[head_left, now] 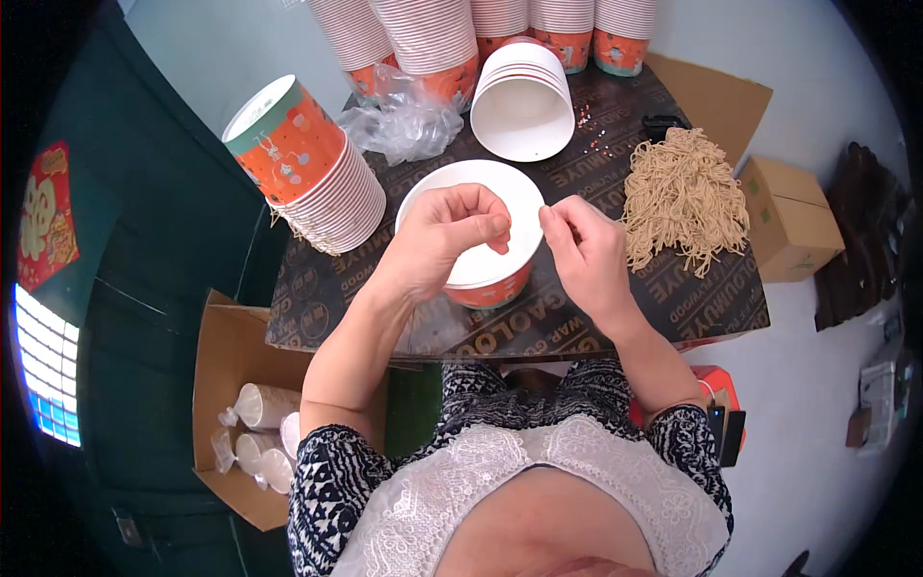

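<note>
A white paper bucket with an orange printed outside [481, 192] stands upright on the dark board table [615, 308] right in front of me. My left hand [437, 236] curls over its left rim, fingers bent inward over the opening. My right hand [582, 245] is at the right rim, thumb and forefinger pinched together on something too thin to make out. A heap of beige cords [685, 197] lies just right of my right hand.
A stack of nested buckets [308, 163] lies tilted at the left, another stack [524, 101] lies behind with its opening toward me, and tall stacks [433, 38] line the back. Crumpled clear plastic [409, 120] sits between them. Cardboard boxes stand at lower left [226, 385] and right [788, 216].
</note>
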The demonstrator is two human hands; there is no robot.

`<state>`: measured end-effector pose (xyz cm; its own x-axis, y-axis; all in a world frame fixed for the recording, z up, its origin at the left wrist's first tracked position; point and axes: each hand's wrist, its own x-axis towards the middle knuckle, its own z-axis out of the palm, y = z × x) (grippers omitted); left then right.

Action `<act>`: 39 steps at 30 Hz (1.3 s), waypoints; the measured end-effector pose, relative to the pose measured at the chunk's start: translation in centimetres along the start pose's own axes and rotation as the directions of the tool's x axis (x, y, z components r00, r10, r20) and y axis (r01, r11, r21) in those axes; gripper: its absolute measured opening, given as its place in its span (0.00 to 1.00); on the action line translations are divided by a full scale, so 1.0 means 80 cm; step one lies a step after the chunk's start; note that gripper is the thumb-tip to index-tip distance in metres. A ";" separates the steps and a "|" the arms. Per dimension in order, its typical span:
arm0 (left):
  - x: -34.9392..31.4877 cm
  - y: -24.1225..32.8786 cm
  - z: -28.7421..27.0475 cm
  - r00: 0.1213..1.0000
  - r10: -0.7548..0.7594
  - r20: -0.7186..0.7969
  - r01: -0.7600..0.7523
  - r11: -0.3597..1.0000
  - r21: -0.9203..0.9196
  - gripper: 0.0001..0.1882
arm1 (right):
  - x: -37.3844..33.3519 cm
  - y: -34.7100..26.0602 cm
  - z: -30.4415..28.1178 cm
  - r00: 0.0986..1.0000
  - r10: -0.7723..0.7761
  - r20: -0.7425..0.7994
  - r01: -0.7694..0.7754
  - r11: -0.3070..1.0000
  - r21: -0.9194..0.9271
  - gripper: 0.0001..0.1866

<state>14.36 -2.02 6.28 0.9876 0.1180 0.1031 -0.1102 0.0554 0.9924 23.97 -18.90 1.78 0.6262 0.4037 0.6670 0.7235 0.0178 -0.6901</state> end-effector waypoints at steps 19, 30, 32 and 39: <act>0.022 -0.003 0.022 0.989 -0.039 0.141 0.053 0.994 -0.097 0.06 | 0.007 0.009 -0.017 0.863 -0.494 -0.103 0.502 0.863 0.063 0.12; 0.007 0.008 0.039 0.998 0.064 -0.013 -0.058 0.964 0.258 0.08 | 0.027 0.050 -0.018 0.963 -0.225 -0.149 0.228 0.974 -0.001 0.03; -0.008 0.006 0.036 0.993 0.107 -0.041 -0.089 0.946 0.313 0.07 | 0.055 0.087 -0.026 0.970 -0.122 -0.212 0.112 0.992 -0.060 0.03; -0.052 -0.010 0.024 0.962 0.246 -0.122 -0.173 0.888 0.425 0.05 | 0.165 0.231 -0.033 0.983 0.087 -0.162 -0.130 0.952 -0.279 0.06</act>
<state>10.57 -4.43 5.17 0.9091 0.2482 0.3346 -0.2212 -0.3930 0.8925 46.37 -15.63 -1.42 0.7255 0.2497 0.6413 0.6880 -0.2904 -0.6651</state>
